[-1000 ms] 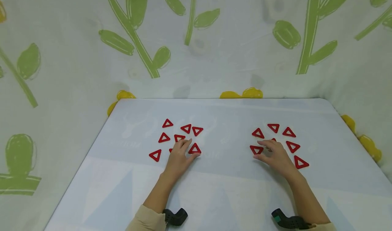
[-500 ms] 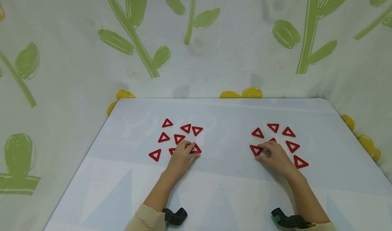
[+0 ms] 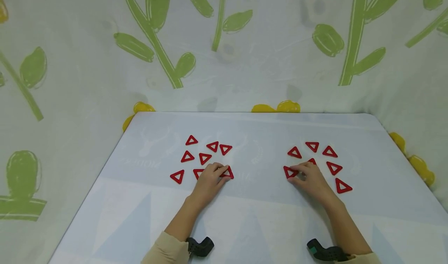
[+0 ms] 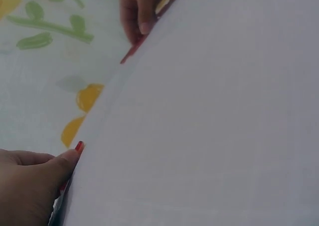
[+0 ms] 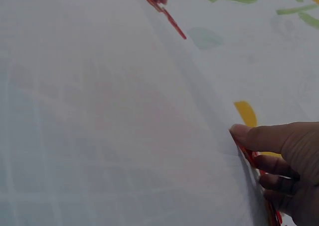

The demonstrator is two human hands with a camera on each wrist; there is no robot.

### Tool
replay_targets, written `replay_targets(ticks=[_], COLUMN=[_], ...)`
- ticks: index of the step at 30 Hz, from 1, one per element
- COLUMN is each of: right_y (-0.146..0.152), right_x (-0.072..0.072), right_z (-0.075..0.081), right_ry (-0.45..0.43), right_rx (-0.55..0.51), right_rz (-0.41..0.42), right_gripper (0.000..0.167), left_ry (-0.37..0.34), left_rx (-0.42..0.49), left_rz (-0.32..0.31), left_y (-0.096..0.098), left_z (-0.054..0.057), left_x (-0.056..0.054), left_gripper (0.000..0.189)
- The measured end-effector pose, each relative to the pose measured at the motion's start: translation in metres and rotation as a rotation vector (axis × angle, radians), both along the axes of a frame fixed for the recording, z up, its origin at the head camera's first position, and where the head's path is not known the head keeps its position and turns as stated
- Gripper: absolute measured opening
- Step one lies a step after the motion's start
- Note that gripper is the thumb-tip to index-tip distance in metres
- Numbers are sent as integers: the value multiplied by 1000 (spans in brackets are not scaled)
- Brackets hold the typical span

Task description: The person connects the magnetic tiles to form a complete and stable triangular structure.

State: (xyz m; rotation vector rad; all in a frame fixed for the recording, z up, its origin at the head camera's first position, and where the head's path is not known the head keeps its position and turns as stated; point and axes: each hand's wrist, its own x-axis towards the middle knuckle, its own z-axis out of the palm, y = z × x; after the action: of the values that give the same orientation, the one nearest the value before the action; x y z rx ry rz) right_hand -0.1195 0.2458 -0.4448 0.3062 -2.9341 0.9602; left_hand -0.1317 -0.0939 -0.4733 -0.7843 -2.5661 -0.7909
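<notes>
My left hand (image 3: 208, 181) pinches a red triangle ring (image 3: 230, 173) between thumb and fingers, at the right of the left-hand group of such rings. Its red corner (image 4: 79, 146) pokes past the thumb in the left wrist view. On the other side, my right hand (image 3: 312, 182) has thumb and forefinger on opposite edges of another red triangle ring (image 3: 286, 172), which points down. The right wrist view shows the thumb and fingers of that hand (image 5: 291, 156) at table level. One ring (image 3: 198, 173) is partly hidden by the left hand, another (image 3: 312, 161) by the right.
Several red triangles lie scattered left, among them one at the far left (image 3: 182, 177). More lie right, the nearest one (image 3: 337, 186) beside the right wrist. The pale table (image 3: 259, 217) meets a leaf-patterned cloth (image 3: 245, 73) at its back. Black wrist devices (image 3: 201, 247) sit on both forearms.
The left hand has closed on its triangle, which has shifted slightly right and turned. The right hand has closed on its triangle and drawn it slightly left. The other triangles have stayed put.
</notes>
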Motion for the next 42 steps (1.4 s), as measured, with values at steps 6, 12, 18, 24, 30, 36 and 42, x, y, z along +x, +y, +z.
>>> replay_targets(ticks=[6,12,18,24,30,36,42], right_y=[-3,-3,-8,-11,-18,-27,-30], right_x=[0,-1,0,-1,-2,0,0], right_z=[2,-2,-3,-5,-6,-9,-12], right_ry=[-16,-14,6,47,101,134,136], right_rx=[4,11,31,60,64,69,38], right_rz=[-8,0,24,38,41,44,54], right_gripper=[40,38,37,35,34,34,34], left_ry=[-81,-143,-228,-265,-319,-330,-334], left_rx=[74,86,101,160,200,183,170], left_rz=[-45,-28,29,32,15,25,19], left_y=[-1,-1,-1,2,5,6,10], left_z=[-2,-4,-6,-5,-4,-3,-2], left_x=[0,0,2,1,0,0,-1], left_gripper=[40,43,39,37,36,36,36])
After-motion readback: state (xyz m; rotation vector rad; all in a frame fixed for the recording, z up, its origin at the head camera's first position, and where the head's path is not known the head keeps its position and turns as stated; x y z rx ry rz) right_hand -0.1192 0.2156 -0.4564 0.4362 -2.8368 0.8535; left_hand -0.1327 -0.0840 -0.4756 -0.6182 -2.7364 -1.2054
